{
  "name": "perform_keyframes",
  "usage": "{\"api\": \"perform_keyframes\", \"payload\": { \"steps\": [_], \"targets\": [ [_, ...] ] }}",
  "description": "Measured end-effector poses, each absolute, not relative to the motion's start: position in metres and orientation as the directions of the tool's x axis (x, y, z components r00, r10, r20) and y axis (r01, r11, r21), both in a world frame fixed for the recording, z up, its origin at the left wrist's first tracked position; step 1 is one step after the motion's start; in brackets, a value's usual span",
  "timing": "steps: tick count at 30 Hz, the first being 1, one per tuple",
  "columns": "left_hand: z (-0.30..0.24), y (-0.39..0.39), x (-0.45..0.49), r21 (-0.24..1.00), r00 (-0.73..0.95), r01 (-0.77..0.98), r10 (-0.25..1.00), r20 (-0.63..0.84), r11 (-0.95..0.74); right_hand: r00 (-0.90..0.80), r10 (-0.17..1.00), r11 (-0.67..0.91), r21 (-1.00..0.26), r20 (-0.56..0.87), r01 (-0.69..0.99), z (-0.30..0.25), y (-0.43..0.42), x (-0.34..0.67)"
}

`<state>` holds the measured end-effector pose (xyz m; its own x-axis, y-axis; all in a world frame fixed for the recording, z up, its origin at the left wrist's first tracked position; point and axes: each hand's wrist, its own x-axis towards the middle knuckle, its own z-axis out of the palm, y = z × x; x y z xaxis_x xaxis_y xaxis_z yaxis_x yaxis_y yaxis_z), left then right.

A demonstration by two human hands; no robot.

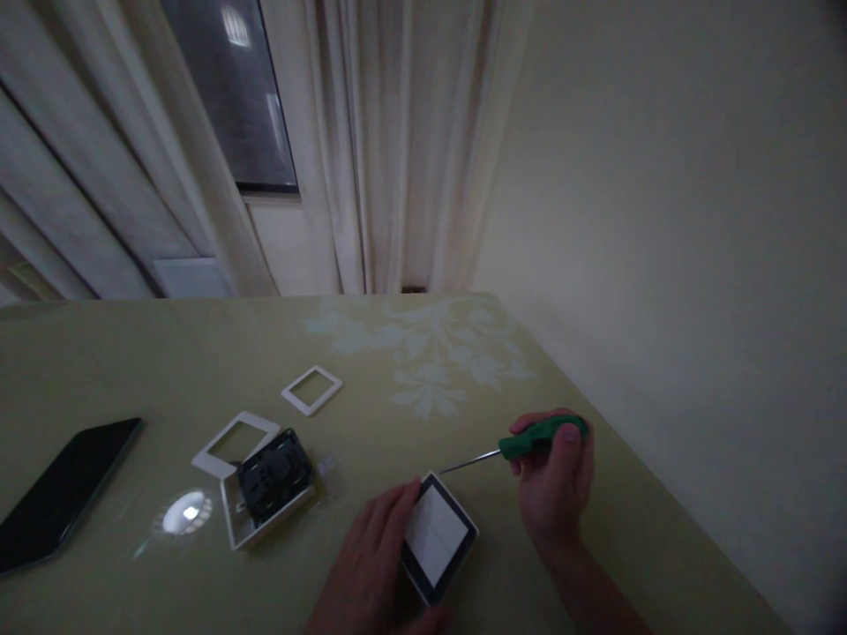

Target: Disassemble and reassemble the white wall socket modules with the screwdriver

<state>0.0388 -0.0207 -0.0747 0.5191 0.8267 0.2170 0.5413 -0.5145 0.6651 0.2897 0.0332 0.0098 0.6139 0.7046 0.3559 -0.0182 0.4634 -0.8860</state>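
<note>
My right hand (554,485) is closed around a green-handled screwdriver (539,437); its metal shaft points left and down toward the top corner of a square wall switch (438,536) with a white face and dark frame. My left hand (367,564) rests on the left side of that switch, fingers wrapped along its edge, holding it on the table. Left of them lies a dark switch mechanism (274,476) sitting in a white housing.
A white square frame (235,443) lies behind the mechanism and a smaller white frame (311,389) farther back. A dark phone (63,494) lies at the left. The yellow-green tablecloth (423,353) meets a wall on the right; curtains and a window stand behind.
</note>
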Motion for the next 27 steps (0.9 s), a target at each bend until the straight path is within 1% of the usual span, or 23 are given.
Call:
{"api": "perform_keyframes", "payload": {
  "steps": [3,5,8,13,15,18,21,23,27],
  "targets": [
    [-0.083,-0.021,0.040,0.682,0.534,0.499,0.810,0.244,-0.535,0.608,0.707,0.465,-0.885,0.363,-0.012,0.012,0.030,0.289],
    [-0.071,-0.021,0.031,0.698,0.518,0.500,0.823,0.234,-0.513,0.611,0.698,0.472,-0.881,0.373,-0.001,0.013,0.027,0.288],
    [-0.048,-0.021,0.018,0.686,0.509,0.537,0.837,0.200,-0.491,0.598,0.707,0.474,-0.880,0.376,-0.008,0.014,0.023,0.286],
    [-0.043,-0.017,0.016,0.661,0.494,0.502,0.812,0.311,-0.558,0.560,0.717,0.481,-0.876,0.415,0.034,0.015,0.018,0.282],
    [-0.047,-0.017,0.015,0.652,0.487,0.516,0.816,0.311,-0.556,0.559,0.709,0.488,-0.871,0.430,0.051,0.015,0.016,0.283],
    [-0.051,-0.018,0.012,0.610,0.468,0.570,0.827,0.311,-0.551,0.551,0.720,0.477,-0.877,0.422,0.048,0.015,0.014,0.283],
    [-0.056,-0.021,0.016,0.525,0.494,0.602,0.797,0.347,-0.602,0.517,0.750,0.463,-0.885,0.412,0.034,0.015,0.011,0.280],
    [-0.059,-0.022,0.020,0.486,0.509,0.621,0.788,0.347,-0.615,0.489,0.760,0.471,-0.881,0.428,0.038,0.014,0.009,0.278],
    [-0.063,-0.025,0.026,0.487,0.512,0.624,0.790,0.336,-0.611,0.445,0.763,0.499,-0.865,0.469,0.056,0.013,0.005,0.274]
  ]
}}
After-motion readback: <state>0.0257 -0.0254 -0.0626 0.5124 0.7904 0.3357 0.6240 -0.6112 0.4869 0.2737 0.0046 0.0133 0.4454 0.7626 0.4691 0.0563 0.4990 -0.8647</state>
